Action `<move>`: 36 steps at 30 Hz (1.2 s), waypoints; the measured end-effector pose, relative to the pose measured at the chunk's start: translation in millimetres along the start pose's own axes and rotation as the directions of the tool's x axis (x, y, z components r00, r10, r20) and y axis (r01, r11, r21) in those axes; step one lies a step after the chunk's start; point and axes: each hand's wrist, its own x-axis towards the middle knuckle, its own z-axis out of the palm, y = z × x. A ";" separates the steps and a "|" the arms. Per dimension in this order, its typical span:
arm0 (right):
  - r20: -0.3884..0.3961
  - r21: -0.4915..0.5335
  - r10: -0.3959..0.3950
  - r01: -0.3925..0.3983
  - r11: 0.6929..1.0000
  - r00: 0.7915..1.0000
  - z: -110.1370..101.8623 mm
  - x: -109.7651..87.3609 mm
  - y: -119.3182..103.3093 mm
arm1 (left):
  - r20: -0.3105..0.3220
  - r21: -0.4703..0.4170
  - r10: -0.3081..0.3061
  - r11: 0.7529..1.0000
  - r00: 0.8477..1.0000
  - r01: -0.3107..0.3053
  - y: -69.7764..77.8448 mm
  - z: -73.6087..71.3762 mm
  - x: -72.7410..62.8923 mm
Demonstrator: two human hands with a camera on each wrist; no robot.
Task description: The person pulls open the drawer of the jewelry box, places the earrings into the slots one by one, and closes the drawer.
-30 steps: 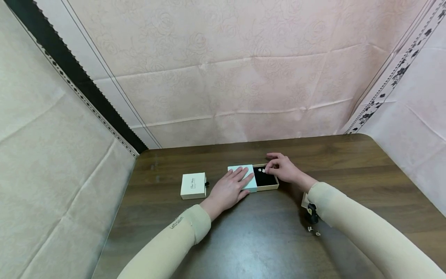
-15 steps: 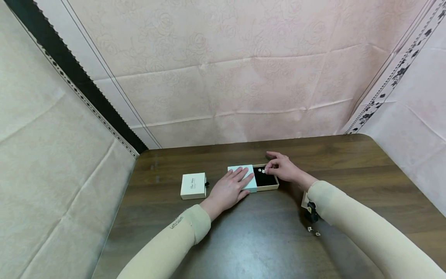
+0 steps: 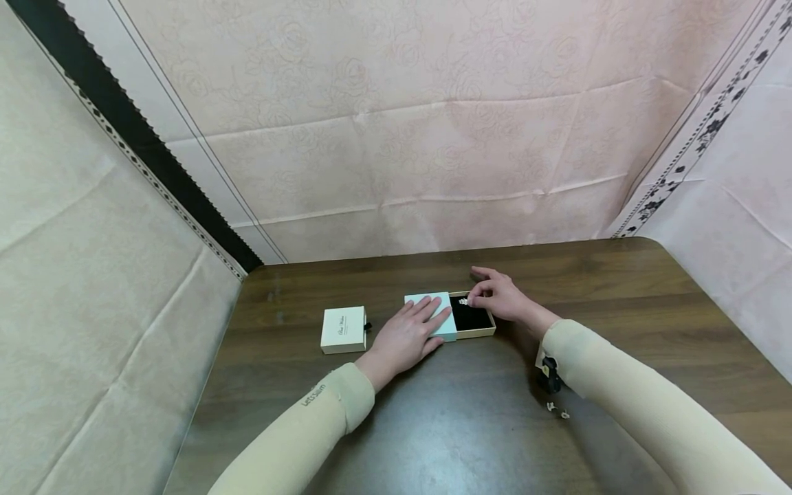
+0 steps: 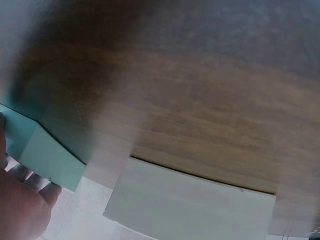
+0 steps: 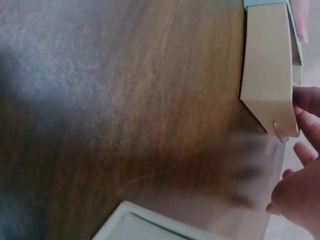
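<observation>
A light-blue sliding box sleeve (image 3: 447, 331) lies on the table, its tan drawer (image 5: 267, 55) with a black lining (image 3: 472, 319) pulled partway out to the right. My left hand (image 3: 401, 338) rests flat on the sleeve, fingers spread. Over the drawer's far part, my right hand (image 3: 502, 300) pinches a small white flower earring (image 3: 463, 302) between thumb and forefinger; the fingertips partly hide it, and a second one sits close beside it. A ribbon loop (image 5: 280, 133) shows at the drawer's end in the right wrist view.
Left of the hands stands a white lettered box (image 3: 343, 331) with a black tab. Partly under my right sleeve lie a pale box (image 5: 150, 229) and a black item (image 3: 548, 378). Two small earrings (image 3: 551, 407) lie nearer me. Fabric hangs behind the table.
My right hand has edged slightly left, and the pinched earring now sits closer to the other one in the drawer. The left hand and sleeve have stayed put.
</observation>
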 end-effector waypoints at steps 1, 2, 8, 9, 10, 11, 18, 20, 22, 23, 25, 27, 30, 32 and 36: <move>-0.005 -0.009 -0.001 0.001 1.000 1.000 0.0 -0.5 0.0 | -0.001 0.000 0.000 1.000 1.000 0.000 0.1 -0.3 -0.1; -0.012 -0.018 -0.003 0.003 1.000 1.000 0.0 -1.0 0.1 | -0.001 0.001 0.000 1.000 1.000 0.000 0.1 -0.6 -0.2; -0.046 -0.040 -0.006 0.004 0.999 0.999 -0.4 -6.2 -0.9 | 0.005 0.008 -0.003 1.000 1.000 0.003 0.1 -1.4 -0.2; -0.048 -0.037 -0.006 0.004 0.999 0.999 -0.4 -7.0 -1.0 | 0.007 0.008 -0.004 1.000 1.000 0.004 0.1 -1.5 -0.1; -0.049 -0.033 -0.006 0.004 0.999 0.999 -0.4 -7.5 -1.2 | 0.009 0.009 -0.005 1.000 1.000 0.004 0.1 -1.4 0.1; -0.049 -0.031 -0.006 0.004 1.000 0.999 -0.3 -8.0 -1.5 | 0.011 0.010 -0.005 1.000 1.000 0.005 0.1 -1.4 0.1; -0.059 -0.034 -0.007 0.005 0.999 0.998 0.5 -8.5 -0.9 | 0.014 0.008 -0.003 1.000 1.000 0.003 0.5 -1.3 -0.1; -0.067 -0.045 -0.018 0.015 0.999 0.998 0.6 -8.5 -0.4 | 0.014 0.007 -0.004 1.000 1.000 0.004 0.5 -1.3 -0.1; -0.078 -0.060 -0.034 0.029 0.998 0.996 0.7 -8.6 -0.1 | 0.015 0.007 -0.005 1.000 1.000 0.005 0.4 -1.4 0.0; -0.084 -0.069 -0.041 0.036 0.997 0.996 0.8 -8.6 -0.2 | 0.016 0.007 -0.006 1.000 1.000 0.006 0.3 -1.5 0.0; -0.096 -0.088 -0.055 0.046 0.995 0.994 1.3 -8.7 -0.5 | 0.016 0.006 -0.006 1.000 1.000 0.006 0.2 -1.6 0.1; -0.109 -0.103 -0.065 0.054 0.993 0.992 2.2 -8.8 -0.2 | 0.012 0.007 -0.004 1.000 1.000 0.004 0.0 -1.4 0.3; -0.130 -0.125 -0.081 0.065 0.990 0.988 3.9 -8.9 1.5 | 0.006 0.008 -0.002 1.000 1.000 0.001 0.0 -0.8 0.4; -0.145 -0.134 -0.097 0.078 0.988 0.985 4.9 -8.9 3.2 | -0.005 0.011 0.003 1.000 1.000 -0.003 0.1 -0.3 0.3; -0.148 -0.140 -0.111 0.090 0.986 0.983 4.9 -8.6 4.7 | -0.016 0.013 0.008 1.000 1.000 -0.007 0.4 0.1 -0.2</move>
